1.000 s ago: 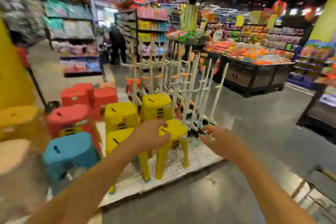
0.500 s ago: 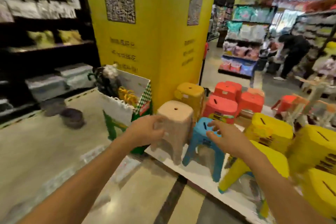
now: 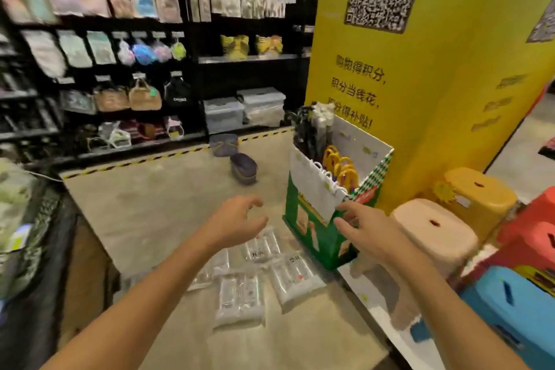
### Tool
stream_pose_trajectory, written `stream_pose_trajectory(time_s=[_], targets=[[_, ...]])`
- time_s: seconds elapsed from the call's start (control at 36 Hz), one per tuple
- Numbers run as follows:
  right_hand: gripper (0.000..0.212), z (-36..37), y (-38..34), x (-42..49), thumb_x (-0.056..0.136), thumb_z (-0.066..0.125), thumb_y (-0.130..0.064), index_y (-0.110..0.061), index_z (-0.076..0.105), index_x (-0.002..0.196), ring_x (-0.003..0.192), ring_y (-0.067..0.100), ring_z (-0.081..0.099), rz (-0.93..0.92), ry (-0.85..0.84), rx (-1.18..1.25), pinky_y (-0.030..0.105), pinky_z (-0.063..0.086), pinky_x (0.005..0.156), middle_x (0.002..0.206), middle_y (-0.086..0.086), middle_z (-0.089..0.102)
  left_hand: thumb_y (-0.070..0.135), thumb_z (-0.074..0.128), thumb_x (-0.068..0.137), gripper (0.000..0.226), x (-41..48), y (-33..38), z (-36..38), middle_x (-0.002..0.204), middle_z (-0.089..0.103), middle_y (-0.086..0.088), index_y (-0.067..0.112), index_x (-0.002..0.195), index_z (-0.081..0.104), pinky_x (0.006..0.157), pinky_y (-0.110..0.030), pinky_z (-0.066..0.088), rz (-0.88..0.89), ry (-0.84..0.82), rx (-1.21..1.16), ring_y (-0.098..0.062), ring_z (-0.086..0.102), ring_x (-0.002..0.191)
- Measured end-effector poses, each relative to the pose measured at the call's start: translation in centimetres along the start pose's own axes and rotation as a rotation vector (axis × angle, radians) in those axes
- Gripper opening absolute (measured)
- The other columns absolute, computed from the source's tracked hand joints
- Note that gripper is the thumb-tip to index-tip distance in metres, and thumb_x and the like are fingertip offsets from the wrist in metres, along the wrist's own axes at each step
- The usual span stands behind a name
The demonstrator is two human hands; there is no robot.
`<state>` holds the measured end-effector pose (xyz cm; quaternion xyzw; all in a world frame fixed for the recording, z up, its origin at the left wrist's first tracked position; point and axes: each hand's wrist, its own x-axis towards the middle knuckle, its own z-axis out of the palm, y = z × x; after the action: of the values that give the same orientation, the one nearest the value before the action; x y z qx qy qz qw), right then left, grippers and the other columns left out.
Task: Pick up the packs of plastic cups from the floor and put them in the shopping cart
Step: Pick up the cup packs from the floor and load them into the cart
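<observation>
Packs (image 3: 240, 299) lying on the floor (image 3: 168, 198) below both hands, toward 6 o'clock.

Left hand (image 3: 237, 224) and right hand (image 3: 365, 234) are hovering with fingers spread, gripping nothing. The clear packs are sitting clustered beneath and between them, long axes running roughly 12 to 6; the left hand is hanging almost over the far ones, so it looks nearer. A green box (image 3: 318, 228) is standing just at 3 o'clock of the packs, stools (image 3: 435, 231) beyond it. No cart is showing clearly.
</observation>
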<state>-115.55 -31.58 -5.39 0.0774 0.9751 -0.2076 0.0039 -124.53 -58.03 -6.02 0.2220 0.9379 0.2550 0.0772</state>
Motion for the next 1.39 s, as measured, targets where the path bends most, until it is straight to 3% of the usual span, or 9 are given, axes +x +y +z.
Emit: stream_pose_trajectory(time_s=[0.22, 0.33, 0.53, 0.72, 0.94, 1.08, 1.31, 1.39], targets=[[0.045, 1.2, 1.2, 11.1, 0.098, 0.049, -0.044, -0.024, 0.053, 0.138, 0.111, 0.016, 0.061, -0.135, -0.041, 0.014, 0.035, 0.052, 0.093, 0.13, -0.002, 0.063, 0.045, 0.056, 0.09, 0.046, 6.8, -2.8, 0.6, 0.132, 0.058, -0.001, 0.026, 0.132, 0.055, 0.098, -0.035, 0.045, -0.15, 0.068, 0.042, -0.018, 0.054, 0.119], [0.046, 1.9, 2.3, 16.3, 0.098, 0.049, -0.044, -0.025, 0.052, 0.139, 0.109, 0.017, 0.061, -0.184, -0.079, 0.004, 0.036, 0.051, 0.092, 0.123, -0.001, 0.065, 0.044, 0.056, 0.092, 0.047, 10.3, -3.5, 1.2, 0.135, 0.055, 0.003, 0.024, 0.135, 0.053, 0.099, -0.033, 0.045, -0.215, 0.104, 0.029, -0.013, 0.053, 0.119], [0.047, 3.3, 2.4, 25.1, 0.097, 0.05, -0.045, -0.024, 0.05, 0.139, 0.114, 0.02, 0.059, -0.256, -0.17, 0.012, 0.032, 0.046, 0.087, 0.129, 0.004, 0.063, 0.04, 0.057, 0.092, 0.047, 14.7, -5.8, 1.8, 0.134, 0.057, 0.001, 0.02, 0.134, 0.055, 0.099, -0.03, 0.041, -0.307, 0.145, -0.002, -0.014, 0.052, 0.123], [0.047, 5.3, 0.5, 32.4, 0.095, 0.049, -0.048, -0.028, 0.051, 0.137, 0.112, 0.019, 0.061, -0.278, -0.222, 0.027, 0.038, 0.051, 0.091, 0.126, 0.002, 0.064, 0.04, 0.057, 0.092, 0.045, 19.7, -10.0, 1.1, 0.131, 0.058, 0.0, 0.02, 0.133, 0.055, 0.097, -0.031, 0.043, -0.371, 0.156, -0.045, -0.016, 0.054, 0.119], [0.047, 10.8, -2.2, 40.2, 0.094, 0.048, -0.051, -0.03, 0.051, 0.136, 0.112, 0.02, 0.061, -0.215, -0.252, 0.061, 0.041, 0.051, 0.093, 0.127, 0.002, 0.064, 0.041, 0.056, 0.093, 0.045, 26.3, -18.6, 0.6, 0.13, 0.056, 0.001, 0.022, 0.134, 0.053, 0.098, -0.033, 0.044, -0.386, 0.117, -0.102, -0.014, 0.052, 0.12], [0.046, 16.0, -3.0, 44.0, 0.095, 0.049, -0.046, -0.028, 0.051, 0.138, 0.111, 0.015, 0.06, -0.146, -0.231, 0.102, 0.034, 0.047, 0.089, 0.123, 0.001, 0.065, 0.051, 0.048, 0.087, 0.055, 30.5, -24.5, 1.8, 0.135, 0.055, 0.005, 0.026, 0.136, 0.051, 0.1, -0.035, 0.044, -0.355, 0.059, -0.111, -0.011, 0.052, 0.122], [0.05, 26.2, -1.0, 48.8, 0.097, 0.05, -0.047, -0.029, 0.043, 0.143, 0.119, 0.017, 0.056, -0.023, -0.263, 0.178, 0.036, 0.047, 0.096, 0.134, 0.001, 0.057, 0.041, 0.057, 0.092, 0.051, 35.7, -33.2, 9.3, 0.142, 0.048, 0.006, 0.031, 0.141, 0.045, 0.102, -0.034, 0.039, -0.394, -0.027, -0.167, -0.015, 0.045, 0.13], [0.05, 31.1, 0.7, 50.4, 0.098, 0.051, -0.041, -0.026, 0.041, 0.145, 0.122, 0.019, 0.054, 0.014, -0.3, 0.208, 0.036, 0.046, 0.099, 0.137, 0.001, 0.055, 0.047, 0.055, 0.089, 0.055, 37.2, -36.3, 13.4, 0.139, 0.049, 0.004, 0.03, 0.14, 0.045, 0.104, -0.035, 0.039, -0.422, -0.056, -0.218, -0.017, 0.048, 0.128]])
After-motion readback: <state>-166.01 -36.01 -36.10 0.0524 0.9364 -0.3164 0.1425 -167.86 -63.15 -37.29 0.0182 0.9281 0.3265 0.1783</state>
